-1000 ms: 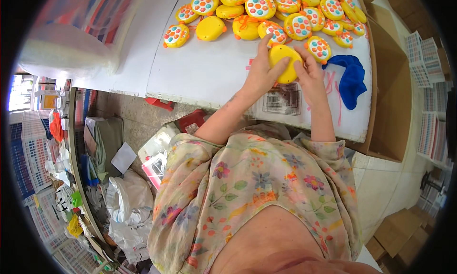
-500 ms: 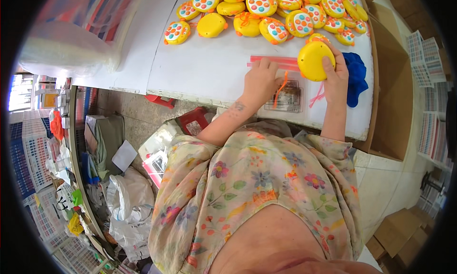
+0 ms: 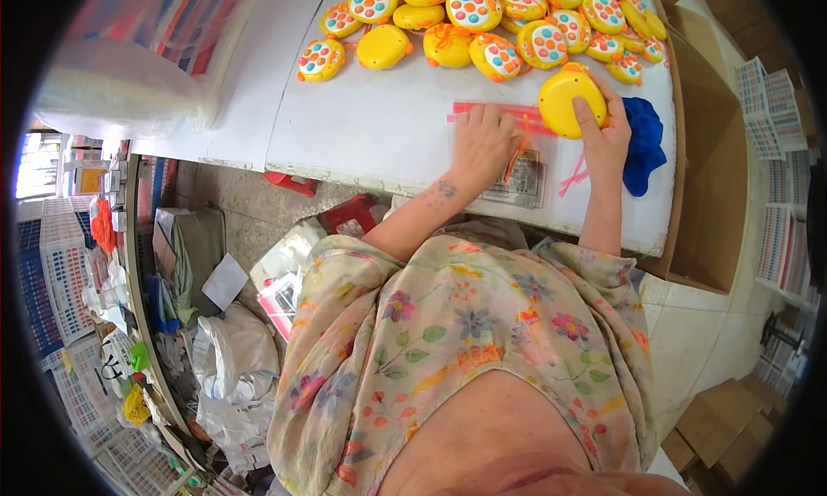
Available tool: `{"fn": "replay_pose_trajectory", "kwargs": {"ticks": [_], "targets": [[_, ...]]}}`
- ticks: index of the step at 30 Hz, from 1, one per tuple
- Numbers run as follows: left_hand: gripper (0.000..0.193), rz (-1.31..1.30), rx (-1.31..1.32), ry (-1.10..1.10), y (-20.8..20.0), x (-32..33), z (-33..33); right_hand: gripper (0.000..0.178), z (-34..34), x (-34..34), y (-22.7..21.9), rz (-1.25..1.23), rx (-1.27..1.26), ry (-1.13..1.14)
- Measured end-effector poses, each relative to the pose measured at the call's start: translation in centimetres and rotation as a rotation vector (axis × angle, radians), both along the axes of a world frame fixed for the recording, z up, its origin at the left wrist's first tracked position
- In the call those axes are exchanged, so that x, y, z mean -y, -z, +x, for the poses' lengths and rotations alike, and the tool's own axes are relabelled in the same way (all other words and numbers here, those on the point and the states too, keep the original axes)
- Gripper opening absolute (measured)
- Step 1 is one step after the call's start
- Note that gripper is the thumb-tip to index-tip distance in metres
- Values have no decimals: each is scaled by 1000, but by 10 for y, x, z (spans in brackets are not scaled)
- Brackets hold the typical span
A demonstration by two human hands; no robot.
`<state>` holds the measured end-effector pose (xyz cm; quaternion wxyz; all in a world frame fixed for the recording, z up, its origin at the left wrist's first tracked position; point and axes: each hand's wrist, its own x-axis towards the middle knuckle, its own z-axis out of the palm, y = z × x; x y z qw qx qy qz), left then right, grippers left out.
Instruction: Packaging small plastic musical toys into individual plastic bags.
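The right hand point(image 3: 610, 133) is clamped on a yellow toy point(image 3: 567, 98), over the right of the counter point(image 3: 370, 126). It looks light, hard and slippery — best held around its sides. The left hand point(image 3: 484, 140) seems to pinch an orange string point(image 3: 514, 162).

A small packing or assembly workshop is suggested; which of the two cannot be told. Many near-identical yellow dotted toys point(image 3: 474, 9) are heaped on a white-topped worktable point(image 3: 370, 121), beside which an open cardboard carton point(image 3: 711, 173) is placed. The left side is crowded with printed sheets point(image 3: 69, 276) and a bulging white plastic sack point(image 3: 234, 354); at the right, cardboard boxes point(image 3: 719, 420) are seen near more stacked printed matter point(image 3: 769, 96).
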<state>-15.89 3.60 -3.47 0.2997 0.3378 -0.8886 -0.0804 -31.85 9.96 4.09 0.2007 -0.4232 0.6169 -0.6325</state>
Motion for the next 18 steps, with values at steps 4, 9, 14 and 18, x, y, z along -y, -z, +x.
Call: {"fn": "replay_pose_trajectory", "kwargs": {"ticks": [4,9,14,18], "targets": [[25,-35,-30,3,3,0,0,42,4,-1,-8,-4,-14,59],[24,62,40,10,-8,2,-2,41,0,-2,-4,-14,-15,29],[22,-2,0,44,3,5,-1,40,0,2,-3,-16,-16,40],[22,12,-45,276,2,5,2,40,-4,14,14,6,-63,-6]]}}
